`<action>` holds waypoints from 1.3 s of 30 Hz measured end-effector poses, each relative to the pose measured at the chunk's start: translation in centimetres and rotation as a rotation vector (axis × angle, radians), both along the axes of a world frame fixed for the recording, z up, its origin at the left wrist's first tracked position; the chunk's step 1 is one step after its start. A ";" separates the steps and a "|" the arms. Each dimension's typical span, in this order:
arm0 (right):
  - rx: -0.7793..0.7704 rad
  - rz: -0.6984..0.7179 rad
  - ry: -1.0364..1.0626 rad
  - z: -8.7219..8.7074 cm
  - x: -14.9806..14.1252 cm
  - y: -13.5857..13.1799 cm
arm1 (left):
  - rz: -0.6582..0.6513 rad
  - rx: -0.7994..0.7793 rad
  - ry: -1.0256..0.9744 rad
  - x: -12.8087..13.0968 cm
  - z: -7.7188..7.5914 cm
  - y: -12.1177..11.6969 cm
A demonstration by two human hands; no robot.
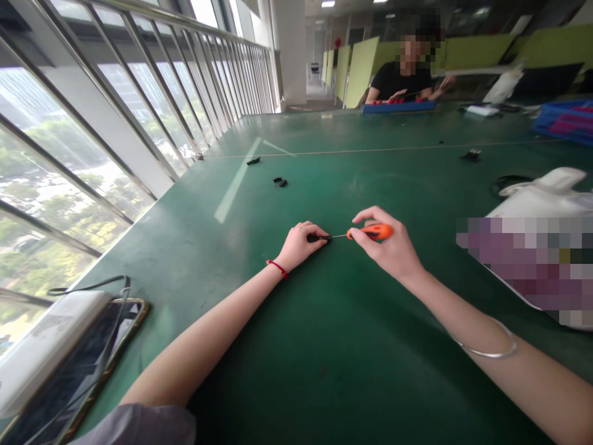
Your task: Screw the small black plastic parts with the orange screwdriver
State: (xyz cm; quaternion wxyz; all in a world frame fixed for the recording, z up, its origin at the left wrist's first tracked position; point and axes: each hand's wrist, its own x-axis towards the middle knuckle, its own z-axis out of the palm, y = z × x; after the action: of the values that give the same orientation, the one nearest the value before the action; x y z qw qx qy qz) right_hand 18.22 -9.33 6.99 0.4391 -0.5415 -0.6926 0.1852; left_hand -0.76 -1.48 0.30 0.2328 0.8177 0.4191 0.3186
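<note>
bright daylight fr. l. window (pixel 23 185), tbl (pixel 319 309) glare, bg dim, edges stretched.

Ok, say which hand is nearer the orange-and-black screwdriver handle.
Right: the right hand holds the handle; the left hand is beyond the thin metal shaft, holding a small black part.

The orange screwdriver handle (pixel 382 231) is looking like smooth plastic, its thin shaft (pixel 340 236) like metal, and the black piece (pixel 313 237) like plastic. The smooth green tabletop (pixel 296 346) is giving back a soft sheen, while the railing (pixel 204 32) and bangle (pixel 503 353) are gleaming as polished metal. The phone screen (pixel 74 368) is showing a glassy gloss, and the grey sleeve (pixel 143 423) is appearing as matt cloth.
</note>
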 end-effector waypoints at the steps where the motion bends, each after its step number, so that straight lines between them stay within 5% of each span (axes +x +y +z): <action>1: -0.006 0.030 -0.021 -0.3 0.2 -0.2 | -0.001 0.006 0.002 0.0 0.0 0.0; 6: 0.243 -0.074 -0.027 -3.0 1.0 -0.1 | -0.003 0.035 0.022 0.0 -0.1 0.0; 13: 0.227 0.015 -0.234 -6.4 1.3 1.4 | 0.015 0.040 0.044 0.2 -0.1 0.0; 21: 0.077 0.199 -0.455 -6.6 1.2 1.5 | 0.025 0.028 0.037 0.3 0.0 0.2; 33: 0.052 0.232 -0.481 -6.9 1.4 1.7 | -0.006 -0.049 -0.087 0.2 0.1 0.3; 39: 0.066 0.207 -0.471 -7.2 1.4 1.9 | 0.103 -0.073 -0.194 -0.1 0.1 -0.6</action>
State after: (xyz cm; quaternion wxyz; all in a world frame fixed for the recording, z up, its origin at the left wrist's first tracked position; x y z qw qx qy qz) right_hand 19.60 -7.47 -0.21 0.2616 -0.4812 -0.8333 0.0752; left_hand -0.88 -2.04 0.38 0.2851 0.7516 0.4472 0.3922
